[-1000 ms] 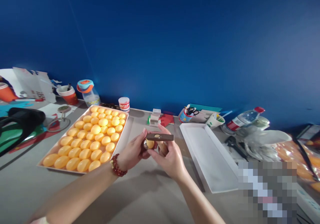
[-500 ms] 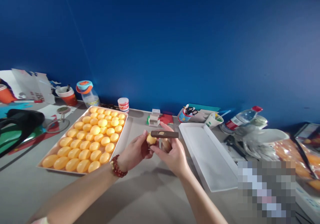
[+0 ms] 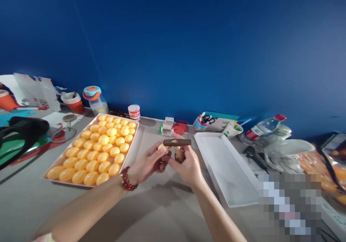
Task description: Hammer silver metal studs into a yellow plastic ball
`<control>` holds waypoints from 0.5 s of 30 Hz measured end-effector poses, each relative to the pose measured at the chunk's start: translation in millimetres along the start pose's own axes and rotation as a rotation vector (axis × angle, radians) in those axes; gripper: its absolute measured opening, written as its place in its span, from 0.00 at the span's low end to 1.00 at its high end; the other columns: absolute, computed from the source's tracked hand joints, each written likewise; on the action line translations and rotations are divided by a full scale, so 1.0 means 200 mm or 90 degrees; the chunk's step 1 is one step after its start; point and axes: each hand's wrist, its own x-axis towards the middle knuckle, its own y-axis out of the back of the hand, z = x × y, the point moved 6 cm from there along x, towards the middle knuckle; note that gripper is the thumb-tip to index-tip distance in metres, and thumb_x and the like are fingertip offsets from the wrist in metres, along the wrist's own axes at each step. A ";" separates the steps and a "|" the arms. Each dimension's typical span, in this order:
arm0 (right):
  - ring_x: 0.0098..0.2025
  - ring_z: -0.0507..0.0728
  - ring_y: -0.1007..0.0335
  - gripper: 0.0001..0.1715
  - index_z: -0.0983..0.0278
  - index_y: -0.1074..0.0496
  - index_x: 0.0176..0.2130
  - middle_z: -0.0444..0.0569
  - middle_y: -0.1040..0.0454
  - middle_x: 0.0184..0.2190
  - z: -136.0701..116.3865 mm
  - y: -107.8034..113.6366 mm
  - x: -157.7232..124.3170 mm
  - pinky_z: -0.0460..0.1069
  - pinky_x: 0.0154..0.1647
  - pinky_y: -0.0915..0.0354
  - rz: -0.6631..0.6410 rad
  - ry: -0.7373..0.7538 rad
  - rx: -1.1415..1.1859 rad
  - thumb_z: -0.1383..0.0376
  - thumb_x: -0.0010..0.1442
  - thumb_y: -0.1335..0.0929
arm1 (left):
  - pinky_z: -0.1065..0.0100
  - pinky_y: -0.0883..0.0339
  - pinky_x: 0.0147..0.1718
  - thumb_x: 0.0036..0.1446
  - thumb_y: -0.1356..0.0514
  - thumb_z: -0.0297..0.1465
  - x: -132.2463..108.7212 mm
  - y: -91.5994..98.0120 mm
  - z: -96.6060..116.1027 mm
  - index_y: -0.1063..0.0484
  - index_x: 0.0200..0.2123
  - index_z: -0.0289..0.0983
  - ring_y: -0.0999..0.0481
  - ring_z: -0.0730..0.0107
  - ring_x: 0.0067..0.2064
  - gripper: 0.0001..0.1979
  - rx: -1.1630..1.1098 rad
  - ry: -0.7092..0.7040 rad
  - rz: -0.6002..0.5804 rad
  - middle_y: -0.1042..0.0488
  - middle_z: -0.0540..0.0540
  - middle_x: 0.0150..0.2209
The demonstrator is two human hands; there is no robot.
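Observation:
My left hand (image 3: 147, 164), with a red bead bracelet on the wrist, is closed round a small yellow egg-shaped capsule (image 3: 162, 148) held above the grey table. My right hand (image 3: 186, 164) grips a small hammer with a dark brown head (image 3: 177, 142) and a wooden handle. The hammer head rests right beside the top of the capsule. Both hands meet at the middle of the table, between the two trays.
A white tray (image 3: 134, 145) full of several yellow capsules lies at the left. An empty white tray (image 3: 226, 170) lies at the right. Cups, a scissors holder (image 3: 200, 124), a water bottle (image 3: 263, 127), a black bag (image 3: 24, 130) and an orange bag line the edges.
The hands have stayed together. The capsule has sunk a little deeper into my left fingers, and the hammer head has shifted slightly up against it.

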 end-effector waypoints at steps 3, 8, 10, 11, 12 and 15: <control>0.24 0.49 0.43 0.34 0.57 0.37 0.57 0.39 0.32 0.31 0.01 0.00 0.00 0.44 0.27 0.39 -0.014 0.001 -0.023 0.66 0.52 0.29 | 0.73 0.53 0.21 0.57 0.39 0.44 0.01 0.01 -0.01 0.33 0.41 0.38 0.43 0.81 0.21 0.17 0.018 -0.005 -0.004 0.39 0.54 0.27; 0.36 0.55 0.31 0.15 0.62 0.30 0.47 0.47 0.25 0.39 0.01 0.03 0.04 0.46 0.37 0.37 -0.023 0.067 -0.093 0.62 0.59 0.33 | 0.74 0.54 0.20 0.59 0.42 0.44 0.06 0.07 -0.03 0.35 0.35 0.36 0.45 0.82 0.20 0.16 0.036 -0.010 0.016 0.38 0.54 0.25; 0.36 0.56 0.31 0.10 0.63 0.29 0.42 0.48 0.25 0.36 0.04 0.04 0.07 0.46 0.36 0.39 -0.039 0.079 -0.135 0.63 0.62 0.36 | 0.75 0.52 0.21 0.58 0.40 0.43 0.08 0.11 -0.04 0.35 0.34 0.36 0.43 0.82 0.21 0.15 0.041 -0.014 0.038 0.36 0.53 0.27; 0.33 0.56 0.31 0.09 0.63 0.29 0.39 0.47 0.25 0.33 0.06 0.04 0.08 0.46 0.34 0.40 -0.046 0.071 -0.164 0.62 0.63 0.37 | 0.75 0.49 0.22 0.57 0.39 0.41 0.08 0.13 -0.05 0.34 0.35 0.36 0.41 0.82 0.22 0.14 0.044 -0.016 0.053 0.35 0.53 0.27; 0.31 0.55 0.32 0.10 0.63 0.29 0.36 0.46 0.25 0.30 0.09 0.04 0.10 0.46 0.32 0.41 -0.052 0.053 -0.197 0.61 0.63 0.37 | 0.75 0.46 0.23 0.55 0.37 0.39 0.09 0.14 -0.05 0.33 0.37 0.36 0.39 0.81 0.23 0.14 0.050 -0.017 0.071 0.36 0.53 0.26; 0.30 0.55 0.32 0.11 0.62 0.30 0.34 0.45 0.25 0.29 0.19 0.02 0.13 0.46 0.30 0.44 -0.089 -0.009 -0.274 0.61 0.63 0.39 | 0.74 0.41 0.25 0.50 0.33 0.35 0.08 0.18 -0.02 0.32 0.45 0.38 0.35 0.77 0.26 0.20 0.081 -0.046 0.135 0.34 0.54 0.26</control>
